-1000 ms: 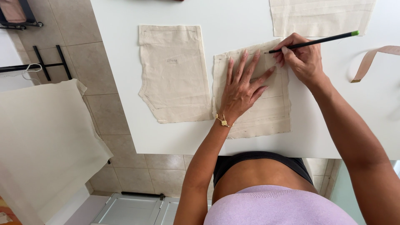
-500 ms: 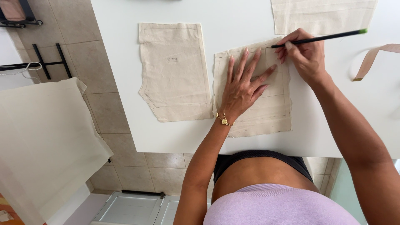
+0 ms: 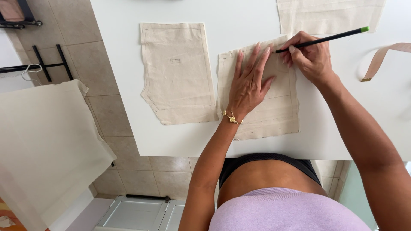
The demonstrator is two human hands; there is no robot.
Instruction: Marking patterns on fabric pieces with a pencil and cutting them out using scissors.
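Note:
On the white table (image 3: pixel 334 137) lies a beige cut fabric piece (image 3: pixel 274 113). My left hand (image 3: pixel 250 83) presses flat on it with fingers spread, a gold bracelet at the wrist. My right hand (image 3: pixel 310 57) grips a black pencil (image 3: pixel 325 38) with a green end, its tip touching the fabric's upper right corner near my left fingertips. A second beige fabric piece (image 3: pixel 177 72) lies flat to the left, untouched.
A third beige fabric piece (image 3: pixel 329 15) lies at the table's far edge. A tan strip of tape or ribbon (image 3: pixel 381 60) curls at the right. A large cream cloth (image 3: pixel 47 145) hangs at the left over a tiled floor, near a black stand (image 3: pixel 47 64).
My right hand and the pencil tip have shifted slightly along the fabric's top edge. My left hand stays pressed on the fabric.

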